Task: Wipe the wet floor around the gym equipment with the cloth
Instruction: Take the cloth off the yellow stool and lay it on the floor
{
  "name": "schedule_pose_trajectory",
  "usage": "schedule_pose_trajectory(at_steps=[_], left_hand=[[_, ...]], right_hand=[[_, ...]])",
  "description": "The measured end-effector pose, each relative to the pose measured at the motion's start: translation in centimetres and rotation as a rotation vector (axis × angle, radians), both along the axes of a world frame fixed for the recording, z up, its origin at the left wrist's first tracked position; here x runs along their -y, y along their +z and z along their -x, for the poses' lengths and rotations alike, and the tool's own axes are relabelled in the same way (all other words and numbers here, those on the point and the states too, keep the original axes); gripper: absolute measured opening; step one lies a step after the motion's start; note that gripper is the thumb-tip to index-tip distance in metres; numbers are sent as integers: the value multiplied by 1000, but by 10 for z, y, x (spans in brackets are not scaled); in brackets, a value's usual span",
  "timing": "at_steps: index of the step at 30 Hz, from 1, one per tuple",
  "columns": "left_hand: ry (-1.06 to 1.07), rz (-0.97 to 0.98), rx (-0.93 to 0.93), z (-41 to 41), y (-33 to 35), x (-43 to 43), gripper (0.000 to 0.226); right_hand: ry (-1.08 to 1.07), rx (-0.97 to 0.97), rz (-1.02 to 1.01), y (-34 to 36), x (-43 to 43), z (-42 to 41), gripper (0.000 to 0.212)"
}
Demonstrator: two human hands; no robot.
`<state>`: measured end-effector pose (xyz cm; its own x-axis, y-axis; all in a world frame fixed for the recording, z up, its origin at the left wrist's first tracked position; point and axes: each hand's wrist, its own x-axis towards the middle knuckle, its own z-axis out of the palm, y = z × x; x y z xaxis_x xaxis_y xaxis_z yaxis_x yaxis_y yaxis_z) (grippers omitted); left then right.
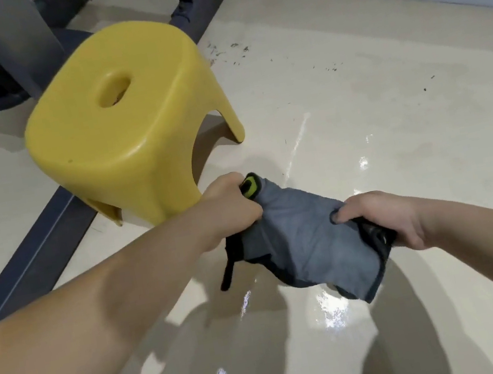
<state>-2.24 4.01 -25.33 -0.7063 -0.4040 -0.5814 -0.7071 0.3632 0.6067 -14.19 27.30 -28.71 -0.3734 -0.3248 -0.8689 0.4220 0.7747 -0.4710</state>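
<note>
- Left hand is fisted tight on one end of the grey fabric cloth with dark trim and a lime-green patch, just in front of the rounded yellow plastic stool with a hole in its seat.
- Behind and to the left of the stool sits the dark metal gym equipment frame, with one of its base bars running along the floor right beside the stool's near leg.
- The cloth is stretched between both fists, held up off the glossy cream floor, hanging to the front-right of the stool. A dark strap dangles from its left end.
- Right hand is clamped on the other end of the cloth, farther right of the stool.
- My guess on the step: sorting out or spreading the cloth, not actually wiping yet.
- Next move probably means lowering it flat onto the shiny wet patch right of the stool, then pushing it across. Dark specks beyond the stool look like they need a pass too.
</note>
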Motion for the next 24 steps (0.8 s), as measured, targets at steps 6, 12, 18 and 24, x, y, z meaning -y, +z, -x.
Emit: schedule_pose_trajectory(at_steps=[6, 12, 18, 24], left_hand=[[-305, 221, 61, 51, -13, -7, 15], [-358, 477, -49, 111, 4, -21, 36], [-335, 561, -112, 114, 16, -53, 72], [-614, 513, 188, 80, 58, -101, 69]], right_hand=[[-109, -103, -136, -22, -23, 17, 27], [-439, 159, 97, -22, -42, 33, 34], [-296, -186, -16, -28, -76, 37, 33], [-61, -245, 165, 2, -103, 49, 5]])
